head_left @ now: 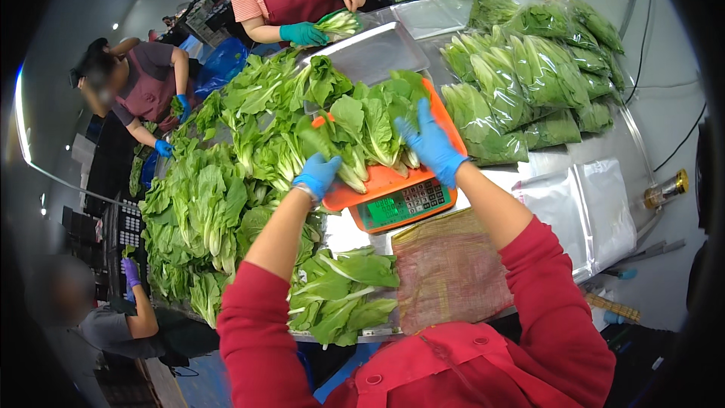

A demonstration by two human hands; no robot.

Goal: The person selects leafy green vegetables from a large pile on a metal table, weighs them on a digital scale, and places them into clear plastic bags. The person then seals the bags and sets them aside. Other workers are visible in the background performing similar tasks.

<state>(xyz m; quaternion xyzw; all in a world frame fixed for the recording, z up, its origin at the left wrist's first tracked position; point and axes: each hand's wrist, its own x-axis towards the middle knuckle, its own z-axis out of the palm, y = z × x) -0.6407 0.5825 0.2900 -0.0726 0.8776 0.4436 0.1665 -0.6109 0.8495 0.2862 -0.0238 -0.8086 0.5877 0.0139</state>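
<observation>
An orange scale (404, 204) with a lit green display stands in front of me, and leafy greens (374, 125) with pale stems lie across its orange pan (451, 125). My left hand (319, 174), in a blue glove, is closed at the pan's left edge against a leafy green whose leaf is blurred. At the right side of the pan, my right hand (430, 140), also gloved in blue, has its fingers spread against the greens. The left fingertips are partly hidden.
Loose greens (200, 204) are heaped to the left, with a smaller pile (343, 295) nearer me. Bagged greens (529, 75) are stacked at the right, beyond clear plastic bags (581, 211). A reddish mesh sack (449, 268) lies before the scale. Co-workers stand across and left.
</observation>
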